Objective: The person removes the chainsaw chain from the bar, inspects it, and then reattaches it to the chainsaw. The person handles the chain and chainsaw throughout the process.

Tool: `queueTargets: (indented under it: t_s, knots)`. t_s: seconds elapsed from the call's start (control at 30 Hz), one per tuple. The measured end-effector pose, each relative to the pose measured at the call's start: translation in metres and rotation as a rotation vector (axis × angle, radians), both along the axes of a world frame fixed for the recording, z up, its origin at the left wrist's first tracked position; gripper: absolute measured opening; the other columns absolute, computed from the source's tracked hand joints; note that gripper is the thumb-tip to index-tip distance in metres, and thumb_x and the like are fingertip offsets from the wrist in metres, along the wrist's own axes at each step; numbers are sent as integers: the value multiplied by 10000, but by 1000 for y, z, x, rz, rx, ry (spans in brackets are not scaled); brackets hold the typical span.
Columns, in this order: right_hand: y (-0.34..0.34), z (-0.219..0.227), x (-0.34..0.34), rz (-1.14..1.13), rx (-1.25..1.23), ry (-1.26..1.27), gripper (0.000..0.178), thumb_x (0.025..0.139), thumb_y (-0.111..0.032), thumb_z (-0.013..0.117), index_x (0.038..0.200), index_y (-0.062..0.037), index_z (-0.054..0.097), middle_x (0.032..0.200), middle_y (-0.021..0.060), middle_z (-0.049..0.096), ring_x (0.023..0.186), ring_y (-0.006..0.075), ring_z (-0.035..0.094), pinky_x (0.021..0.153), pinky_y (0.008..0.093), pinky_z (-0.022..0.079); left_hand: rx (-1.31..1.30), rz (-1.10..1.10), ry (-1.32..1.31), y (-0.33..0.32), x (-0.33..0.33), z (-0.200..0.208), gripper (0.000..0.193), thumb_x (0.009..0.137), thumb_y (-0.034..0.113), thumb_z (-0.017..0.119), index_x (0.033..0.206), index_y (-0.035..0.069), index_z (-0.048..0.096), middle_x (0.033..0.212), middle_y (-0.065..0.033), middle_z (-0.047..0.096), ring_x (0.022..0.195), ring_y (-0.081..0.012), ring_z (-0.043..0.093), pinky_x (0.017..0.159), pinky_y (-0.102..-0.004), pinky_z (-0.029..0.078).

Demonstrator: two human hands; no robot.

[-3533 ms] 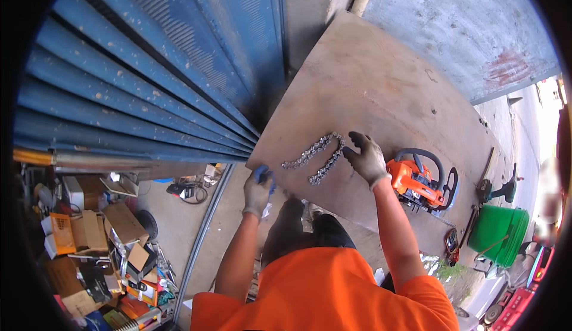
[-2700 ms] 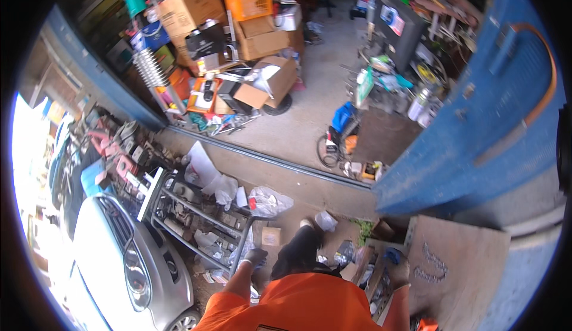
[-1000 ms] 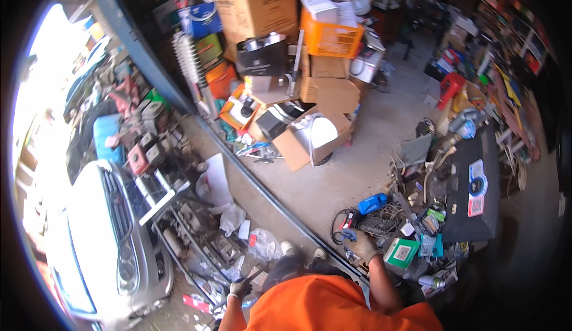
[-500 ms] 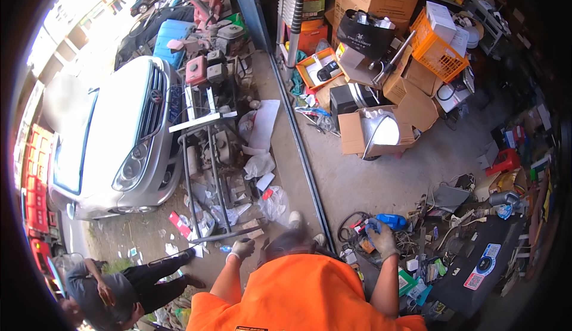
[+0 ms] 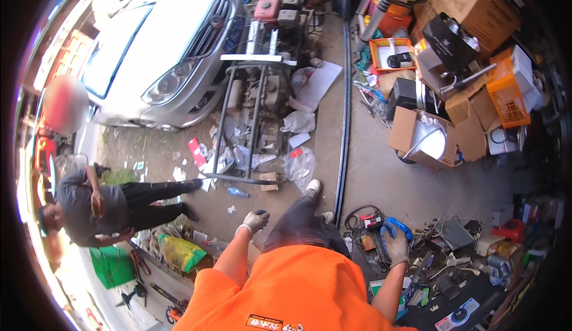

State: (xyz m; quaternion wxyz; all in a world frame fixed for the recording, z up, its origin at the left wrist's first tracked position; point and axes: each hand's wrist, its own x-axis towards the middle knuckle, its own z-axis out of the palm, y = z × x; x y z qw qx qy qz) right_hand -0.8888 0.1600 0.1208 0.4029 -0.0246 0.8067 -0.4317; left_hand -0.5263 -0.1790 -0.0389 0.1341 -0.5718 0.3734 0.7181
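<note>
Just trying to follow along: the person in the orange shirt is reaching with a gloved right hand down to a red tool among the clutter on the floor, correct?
Not quite. The head view shows the tool under the gloved right hand is blue, not red. The rest holds: the hand is down among the clutter on the floor.

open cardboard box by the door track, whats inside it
The open cardboard box holds something round, pale and shiny with a thin rod leaning across it. What it is cannot be told, and the box walls hide anything beneath it.
</note>
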Motion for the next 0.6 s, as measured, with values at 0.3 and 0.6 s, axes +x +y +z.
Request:
queueTargets:
  t_s: [0.3,0.6]
  knots:
    - [-48,-29,3,337,19,164,385,895,-108,625,1254,21,576,996,74,689,772,121,628,668,274,513,-265,-85,-405,51,115,2,310,848,347,648,948,61,716,796,-59,683,698,-156,625,645,-327,493]
    - [-148,-92,99,647,87,269,373,868,-143,639,1205,16,623,1019,136,698,843,165,659,744,297,526,-823,-564,-174,102,301,-138,209,811,144,645,1013,104,609,767,12,582,660,-123,587,543,-252,443]
